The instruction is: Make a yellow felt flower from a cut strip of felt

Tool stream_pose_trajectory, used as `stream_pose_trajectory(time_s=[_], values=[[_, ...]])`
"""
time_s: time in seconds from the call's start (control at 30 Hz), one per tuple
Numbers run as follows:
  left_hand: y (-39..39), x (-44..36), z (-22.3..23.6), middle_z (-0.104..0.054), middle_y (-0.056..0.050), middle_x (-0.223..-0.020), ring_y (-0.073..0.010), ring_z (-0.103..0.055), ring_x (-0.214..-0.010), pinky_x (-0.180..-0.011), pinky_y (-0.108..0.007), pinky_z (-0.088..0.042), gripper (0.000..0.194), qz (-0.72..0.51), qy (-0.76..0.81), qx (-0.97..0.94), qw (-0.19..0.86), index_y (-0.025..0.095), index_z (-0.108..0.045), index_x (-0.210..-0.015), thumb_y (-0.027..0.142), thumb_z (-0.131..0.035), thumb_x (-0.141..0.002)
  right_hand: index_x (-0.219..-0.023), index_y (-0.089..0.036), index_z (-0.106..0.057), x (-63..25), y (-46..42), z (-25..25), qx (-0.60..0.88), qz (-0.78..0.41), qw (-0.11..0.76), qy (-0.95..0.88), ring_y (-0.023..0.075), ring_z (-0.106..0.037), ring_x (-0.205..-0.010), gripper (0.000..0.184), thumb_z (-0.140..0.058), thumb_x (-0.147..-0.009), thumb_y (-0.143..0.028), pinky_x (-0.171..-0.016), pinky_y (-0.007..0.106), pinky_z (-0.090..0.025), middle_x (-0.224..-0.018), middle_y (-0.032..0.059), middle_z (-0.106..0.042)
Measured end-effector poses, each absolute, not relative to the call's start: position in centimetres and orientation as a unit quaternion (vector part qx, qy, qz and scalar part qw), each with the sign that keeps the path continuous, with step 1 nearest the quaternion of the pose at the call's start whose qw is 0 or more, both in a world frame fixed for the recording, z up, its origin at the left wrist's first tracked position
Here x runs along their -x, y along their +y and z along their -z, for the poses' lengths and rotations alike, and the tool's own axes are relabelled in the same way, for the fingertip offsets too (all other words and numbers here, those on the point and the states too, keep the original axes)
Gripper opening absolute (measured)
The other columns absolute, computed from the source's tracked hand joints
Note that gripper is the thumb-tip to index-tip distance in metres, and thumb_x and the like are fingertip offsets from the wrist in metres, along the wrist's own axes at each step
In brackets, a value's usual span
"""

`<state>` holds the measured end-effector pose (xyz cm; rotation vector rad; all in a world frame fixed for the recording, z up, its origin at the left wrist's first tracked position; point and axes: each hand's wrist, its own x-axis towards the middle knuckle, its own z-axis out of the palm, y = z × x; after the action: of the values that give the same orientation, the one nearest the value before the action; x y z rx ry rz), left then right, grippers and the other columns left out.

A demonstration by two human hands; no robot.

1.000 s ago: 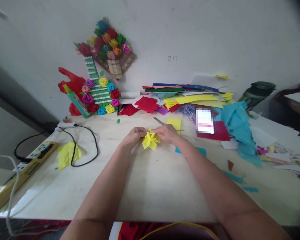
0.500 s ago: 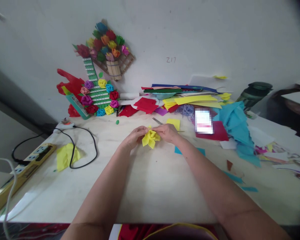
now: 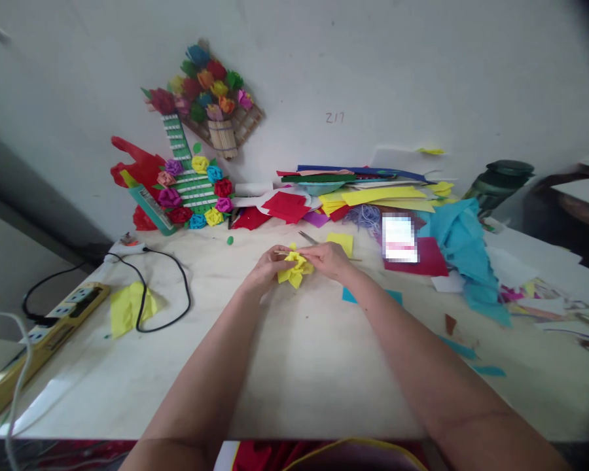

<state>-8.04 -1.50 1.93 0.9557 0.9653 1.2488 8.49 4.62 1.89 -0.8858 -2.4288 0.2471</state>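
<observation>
Above the middle of the table, a yellow paper flower (image 3: 295,273) with pointed petals sits between my hands. My left hand (image 3: 267,267) is closed on its left side, the thumb lying over a petal. My right hand (image 3: 328,260) pinches a thin wooden stick (image 3: 356,260) at the flower's upper edge. One end of the stick shows by the left fingers, the other sticks out right of my right hand. The fingers partly cover petals and stick. Behind the right hand lie scissors (image 3: 308,237), partly hidden, and a yellow paper square (image 3: 341,244).
Stacked coloured paper (image 3: 383,197) lines the wall. A glue bottle (image 3: 150,208) leans beside a flower-decorated green guitar shape (image 3: 196,186). Left are a power strip (image 3: 63,320) and black cable (image 3: 189,294); right are a blurred-out bright screen (image 3: 400,239), blue crepe paper (image 3: 464,242) and a dark bottle (image 3: 503,183).
My left thumb has shifted onto the flower's petals, and the stick's left end now shows by the left fingers. The flower has tilted slightly. The right hand has barely moved.
</observation>
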Motion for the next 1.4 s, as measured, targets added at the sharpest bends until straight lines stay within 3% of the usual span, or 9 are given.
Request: stream_pose_trajectory(time_s=[0.37,0.67,0.83,1.17,1.4], values=[[-1.35,8.16,-1.63,-0.060,-0.002,-0.071,-0.0158,-0.058,-0.061,-0.058,-0.029,-0.044,0.038,-0.543,0.417,-0.400,0.610,0.016,-0.049,-0.086,0.020,-0.067,-0.053,-0.104,-0.030,-0.058,-8.48,4.53,-1.93,0.330,-0.097,0.273,-0.899,0.0130,-0.058,-0.088,0.030,-0.042,-0.079,-0.027,-0.076,0.023,-0.043,-0.098,-0.0015,-0.063],[-1.03,8.19,-1.36,-0.058,-0.001,-0.069,-0.0122,-0.056,-0.060,-0.055,-0.024,-0.042,0.022,-0.569,0.399,-0.372,0.616,0.016,-0.051,-0.076,0.028,-0.061,-0.062,-0.102,-0.030,-0.059,-8.50,4.70,-1.67,0.330,-0.095,0.276,-0.898,0.0123,-0.058,-0.088,0.029,-0.043,-0.078,-0.026,-0.077,0.021,-0.043,-0.099,-0.0033,-0.063],[-0.99,8.12,-1.11,-0.057,0.000,-0.065,-0.0101,-0.054,-0.056,-0.053,-0.022,-0.041,0.023,-0.573,0.409,-0.362,0.611,0.016,-0.052,-0.074,0.032,-0.063,-0.062,-0.103,-0.030,-0.058,-8.48,4.64,-1.70,0.335,-0.097,0.277,-0.895,0.0124,-0.058,-0.086,0.030,-0.043,-0.077,-0.028,-0.076,0.022,-0.042,-0.098,-0.0034,-0.063],[-1.09,8.17,-1.51,-0.063,-0.006,-0.069,-0.0133,-0.057,-0.059,-0.058,-0.024,-0.043,0.025,-0.544,0.402,-0.360,0.643,0.010,-0.061,-0.076,0.031,-0.062,-0.064,-0.101,-0.028,-0.055,-8.34,4.24,-2.13,0.374,-0.083,0.260,-0.886,0.0126,-0.057,-0.066,0.030,-0.042,-0.074,-0.024,-0.059,0.021,-0.039,-0.074,-0.0032,-0.065],[-1.17,8.31,-1.38,-0.063,-0.009,-0.067,-0.0137,-0.056,-0.056,-0.055,-0.025,-0.042,0.027,-0.533,0.405,-0.379,0.639,0.008,-0.061,-0.071,0.034,-0.062,-0.063,-0.099,-0.028,-0.055,-8.37,4.25,-2.05,0.362,-0.092,0.264,-0.890,0.0119,-0.057,-0.066,0.031,-0.041,-0.073,-0.020,-0.058,0.020,-0.037,-0.073,-0.0043,-0.064]])
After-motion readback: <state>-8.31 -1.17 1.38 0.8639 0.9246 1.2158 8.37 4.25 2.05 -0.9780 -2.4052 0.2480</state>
